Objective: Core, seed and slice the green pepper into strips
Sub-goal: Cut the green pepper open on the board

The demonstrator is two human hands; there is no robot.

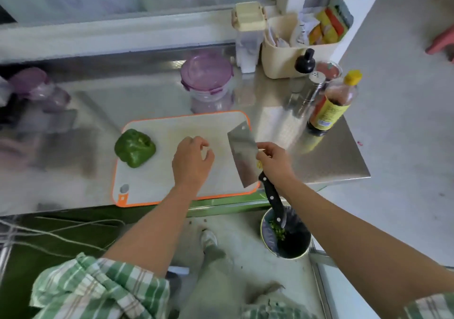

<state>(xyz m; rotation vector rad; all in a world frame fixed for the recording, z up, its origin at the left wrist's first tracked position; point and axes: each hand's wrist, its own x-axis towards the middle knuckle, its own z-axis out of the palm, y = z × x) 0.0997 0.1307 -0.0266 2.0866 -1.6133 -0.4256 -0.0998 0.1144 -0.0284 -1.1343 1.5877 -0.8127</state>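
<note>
Pepper [135,147], green and whole, on the cutting board [186,127] at its left edge, partly overhanging the orange rim; no cut visible on it, well apart from both hands.

Left hand [192,161] over the middle of the board, back of the hand up, fingers loosely curled, thumb close to the forefinger, nothing visible between them. Touching the board or just above it: cannot tell.

Right hand [272,159] at the board's right edge, fingers and thumb curled onto the cleaver [243,154] at the junction of blade and handle, pinching the back of the blade. Broad blade with its flat face up toward the camera, one end toward the board's far right corner, the other over the near right corner. Black riveted handle sticking out below the hand, past the near edge of the steel table [147,92], above a round bin [267,237] on the floor, dark liner and green scraps inside.

Purple-lidded tub [206,72] just beyond the board's far edge. Near the table's right edge, a dark sauce bottle [331,104] with yellow cap and yellow label; just beside it a steel shaker [312,87], and behind that a black-capped bottle [304,60]. In the far right corner, a cream basket [277,55] stuffed with packets, a cream-lidded clear container [249,36] touching its left side. More purple-lidded containers [32,82] toward the far left, blurred. Green checked sleeves [98,289] at the bottom of the view.
</note>
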